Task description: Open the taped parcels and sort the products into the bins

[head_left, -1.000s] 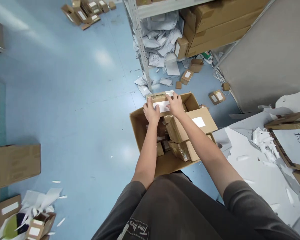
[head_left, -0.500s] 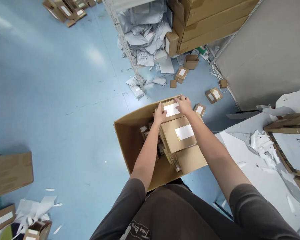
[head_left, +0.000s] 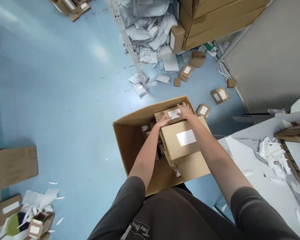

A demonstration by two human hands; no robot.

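dark shirt — "Time flies" | white box label — blank, nothing legible

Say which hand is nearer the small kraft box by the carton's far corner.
Right: the right hand is inside the carton, just left of the kraft box; the left hand is farther left.

Your left hand and right hand rest on a small kraft mailer box with a white label, inside an open cardboard carton, touching a larger labeled box.
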